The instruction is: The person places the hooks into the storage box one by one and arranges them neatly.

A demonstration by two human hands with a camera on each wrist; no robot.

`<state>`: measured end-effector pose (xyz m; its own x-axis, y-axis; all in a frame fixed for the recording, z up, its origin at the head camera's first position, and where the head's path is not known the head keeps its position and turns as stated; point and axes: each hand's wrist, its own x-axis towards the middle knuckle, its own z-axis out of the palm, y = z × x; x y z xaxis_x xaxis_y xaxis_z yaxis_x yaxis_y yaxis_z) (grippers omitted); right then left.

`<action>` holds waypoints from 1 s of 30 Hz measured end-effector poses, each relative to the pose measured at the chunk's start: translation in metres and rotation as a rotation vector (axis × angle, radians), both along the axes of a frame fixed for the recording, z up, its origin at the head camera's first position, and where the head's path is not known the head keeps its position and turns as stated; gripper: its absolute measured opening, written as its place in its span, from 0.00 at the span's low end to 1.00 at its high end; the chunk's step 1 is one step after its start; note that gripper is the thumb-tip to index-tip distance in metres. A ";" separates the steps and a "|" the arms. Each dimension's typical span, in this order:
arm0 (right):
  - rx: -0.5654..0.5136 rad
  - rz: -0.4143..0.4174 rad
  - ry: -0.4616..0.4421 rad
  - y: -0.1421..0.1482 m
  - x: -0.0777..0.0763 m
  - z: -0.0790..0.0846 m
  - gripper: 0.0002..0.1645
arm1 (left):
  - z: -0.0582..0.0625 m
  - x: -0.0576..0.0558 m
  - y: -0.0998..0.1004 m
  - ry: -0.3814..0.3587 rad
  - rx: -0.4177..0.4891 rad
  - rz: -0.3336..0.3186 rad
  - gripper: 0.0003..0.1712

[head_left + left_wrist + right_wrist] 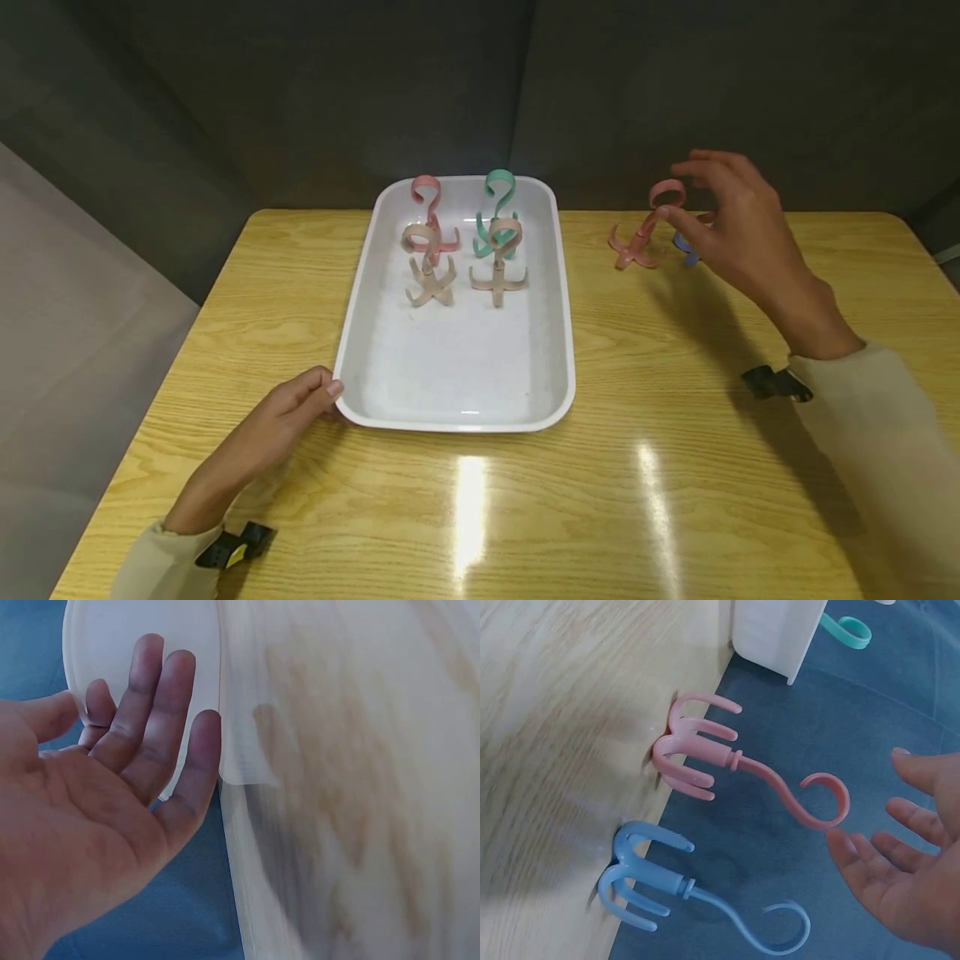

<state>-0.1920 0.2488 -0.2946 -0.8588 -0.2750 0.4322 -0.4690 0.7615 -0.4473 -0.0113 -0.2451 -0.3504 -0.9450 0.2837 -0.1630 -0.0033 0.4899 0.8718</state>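
My left hand (288, 408) grips the near left corner of a white tray (347, 333), thumb over the rim and the other fingers along the outside. Out on the right, my right hand (738, 221) is beside the curled top of a pink four-pronged hook hanger (636, 248). Its fingers (844, 847) are spread and hold nothing, one fingertip close to the curl in the right wrist view. That hanger stands prongs-down on the table. A blue hook hanger (649, 874) stands next to it, mostly hidden behind the right hand in the head view.
Inside the tray's far half stand a pink hanger (432, 237), a green hanger (501, 179) and two beige hangers, one at left (431, 283) and one at right (498, 283). The wooden table (600, 500) ends at a dark curtain (337, 100) behind.
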 end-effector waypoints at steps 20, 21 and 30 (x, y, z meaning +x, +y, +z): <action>0.001 -0.006 -0.101 0.005 -0.015 -0.017 0.31 | -0.002 0.000 0.000 0.004 0.010 -0.007 0.19; -0.004 -0.007 -0.107 0.005 -0.015 -0.017 0.30 | -0.002 0.000 0.001 0.006 0.011 -0.008 0.19; -0.030 -0.016 -0.068 0.004 -0.016 -0.018 0.23 | -0.001 0.000 0.000 0.007 0.006 -0.005 0.19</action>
<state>-0.2084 0.2531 -0.3129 -0.8905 -0.2490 0.3809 -0.4250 0.7543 -0.5004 -0.0109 -0.2447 -0.3519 -0.9445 0.2898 -0.1545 0.0055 0.4844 0.8749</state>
